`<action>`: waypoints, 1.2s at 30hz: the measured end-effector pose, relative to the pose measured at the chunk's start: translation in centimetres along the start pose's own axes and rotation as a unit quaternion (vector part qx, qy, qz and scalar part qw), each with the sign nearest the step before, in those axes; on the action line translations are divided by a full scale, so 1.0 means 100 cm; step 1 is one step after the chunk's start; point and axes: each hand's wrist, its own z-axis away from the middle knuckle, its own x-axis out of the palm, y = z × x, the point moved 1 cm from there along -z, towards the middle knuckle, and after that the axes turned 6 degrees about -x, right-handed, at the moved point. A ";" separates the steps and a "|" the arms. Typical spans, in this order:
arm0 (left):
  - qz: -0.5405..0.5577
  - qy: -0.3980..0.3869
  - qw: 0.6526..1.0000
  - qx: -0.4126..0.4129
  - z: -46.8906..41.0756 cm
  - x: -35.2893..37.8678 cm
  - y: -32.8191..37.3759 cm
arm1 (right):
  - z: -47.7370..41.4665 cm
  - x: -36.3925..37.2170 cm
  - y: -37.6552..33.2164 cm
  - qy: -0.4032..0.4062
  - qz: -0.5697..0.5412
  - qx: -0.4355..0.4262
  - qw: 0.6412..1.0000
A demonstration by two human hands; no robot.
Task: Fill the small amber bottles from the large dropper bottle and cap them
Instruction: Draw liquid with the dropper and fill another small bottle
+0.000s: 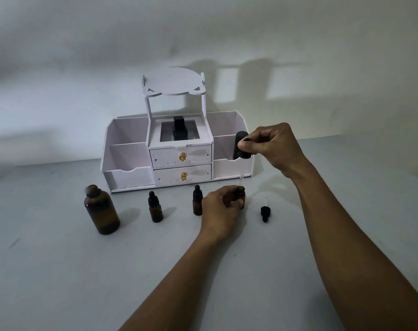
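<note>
The large amber bottle (101, 211) stands uncapped at the left of the table. Its big dropper (241, 145), a black bulb with a glass pipette, is pinched by my right hand (273, 144); the pipette tip reaches down to the mouth of a small open amber bottle (241, 193). My left hand (221, 206) holds that small bottle upright on the table. Two capped small amber bottles (156, 207) (197, 201) stand to its left. A small black dropper cap (265, 211) lies on the table to the right.
A white desktop organiser (128, 175) with two drawers, side bins and a raised shelf stands behind the bottles against the wall. A dark box sits in its middle compartment (179, 130). The grey table (60, 271) spreads towards me.
</note>
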 end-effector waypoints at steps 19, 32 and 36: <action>-0.046 0.138 0.984 0.103 0.070 -0.134 0.015 | -0.010 0.040 -0.069 0.089 -0.108 -0.114 0.984; 0.089 0.213 0.972 0.044 0.052 -0.285 -0.053 | -0.017 0.185 -0.093 0.060 -0.262 -0.059 0.961; 0.044 0.106 0.993 0.011 0.047 -0.274 -0.063 | -0.011 0.209 -0.084 0.027 -0.218 -0.058 0.974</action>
